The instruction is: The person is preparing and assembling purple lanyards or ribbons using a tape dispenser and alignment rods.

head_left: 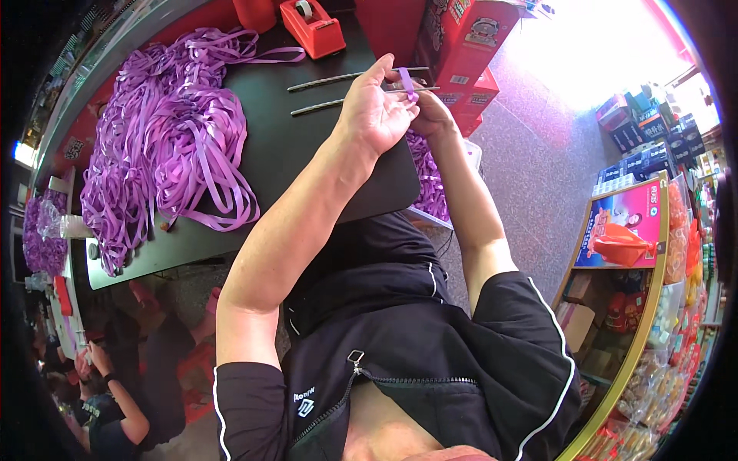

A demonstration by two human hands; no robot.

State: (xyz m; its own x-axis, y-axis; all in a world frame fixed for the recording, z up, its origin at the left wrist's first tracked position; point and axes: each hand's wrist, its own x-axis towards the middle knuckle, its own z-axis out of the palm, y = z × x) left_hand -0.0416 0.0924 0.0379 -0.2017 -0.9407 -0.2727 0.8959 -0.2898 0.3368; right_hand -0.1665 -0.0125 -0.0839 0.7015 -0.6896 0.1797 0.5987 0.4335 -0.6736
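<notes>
Upper centre: purple strip (406,80) crosses metal rods (317,107) beside bent-fingered left hand (374,114) | right hand (433,115): adjacent, partly hidden | either hand's grip: cannot tell | purple heap (184,142): upper left, on table (304,157)

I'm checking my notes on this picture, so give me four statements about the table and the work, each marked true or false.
1. The tape dispenser is red. True.
2. The large ribbon heap lies on the right side of the table. False: it lies on the left side.
3. Two metal rods reach out leftward past the left hand. True.
4. The ribbon strip by the fingers is green. False: it is purple.
</notes>
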